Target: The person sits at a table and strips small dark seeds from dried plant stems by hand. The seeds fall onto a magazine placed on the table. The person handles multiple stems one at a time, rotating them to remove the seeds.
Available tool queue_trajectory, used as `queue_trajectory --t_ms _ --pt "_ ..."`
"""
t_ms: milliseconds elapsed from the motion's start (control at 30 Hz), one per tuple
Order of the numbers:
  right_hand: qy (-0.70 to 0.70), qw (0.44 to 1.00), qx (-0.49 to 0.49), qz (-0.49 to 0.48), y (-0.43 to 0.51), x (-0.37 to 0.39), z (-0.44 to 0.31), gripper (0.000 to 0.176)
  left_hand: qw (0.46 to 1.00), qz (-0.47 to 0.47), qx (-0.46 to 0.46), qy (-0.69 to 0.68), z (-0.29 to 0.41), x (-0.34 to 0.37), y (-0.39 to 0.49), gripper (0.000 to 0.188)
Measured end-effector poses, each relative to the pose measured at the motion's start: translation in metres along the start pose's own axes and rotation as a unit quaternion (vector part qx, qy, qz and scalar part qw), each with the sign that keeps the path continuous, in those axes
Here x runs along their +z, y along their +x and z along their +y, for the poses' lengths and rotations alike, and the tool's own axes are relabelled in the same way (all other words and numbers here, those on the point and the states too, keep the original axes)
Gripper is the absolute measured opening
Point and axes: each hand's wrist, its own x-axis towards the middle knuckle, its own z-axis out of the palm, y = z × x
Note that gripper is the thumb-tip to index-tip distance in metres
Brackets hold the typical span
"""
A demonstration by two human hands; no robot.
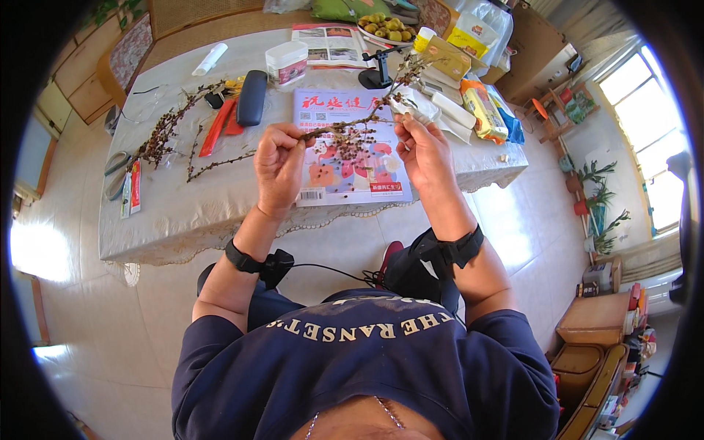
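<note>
My left hand [281, 165] grips the thick end of a dried branch [357, 120] bearing small brown seed capsules. The branch slants up to the right above a magazine [391, 192] with a printed cover. My right hand [423, 148] is at the branch's middle, thumb and forefinger pinched on a thin side twig. Small dark loose bits [345, 196] lie scattered on the cover. On the tablecloth to the left rest another capsule-laden branch [159, 135] and a thin bare-looking twig [220, 163].
A lace-edged cloth covers the table [181, 220]. Scissors [114, 184], eyeglasses [135, 113], a dark glasses case [252, 99] and a white tub [287, 63] stand left. Behind are a black stand [377, 74] and a bowl of pears [388, 27]; a wipes pack [483, 113] lies right.
</note>
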Motion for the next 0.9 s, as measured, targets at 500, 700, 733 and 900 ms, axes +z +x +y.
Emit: queue_trajectory --t_ms 500,700,733,900 --pt "0.039 0.993 0.057 -0.101 -0.001 0.027 -0.007 0.021 0.974 -0.043 0.144 0.17 0.011 -0.015 0.002 0.021" --pt "0.044 0.994 0.066 -0.073 0.007 0.023 -0.002 0.023 0.949 -0.073 0.171 0.254 0.024 -0.01 0.002 0.02" --pt "0.05 0.994 0.064 -0.069 0.008 0.022 -0.001 0.023 0.943 -0.083 0.181 0.266 0.025 -0.009 0.001 0.02" --pt "0.058 0.996 0.054 -0.034 0.011 0.022 0.001 0.023 0.947 -0.1 0.151 0.264 0.022 -0.008 0.002 0.018"
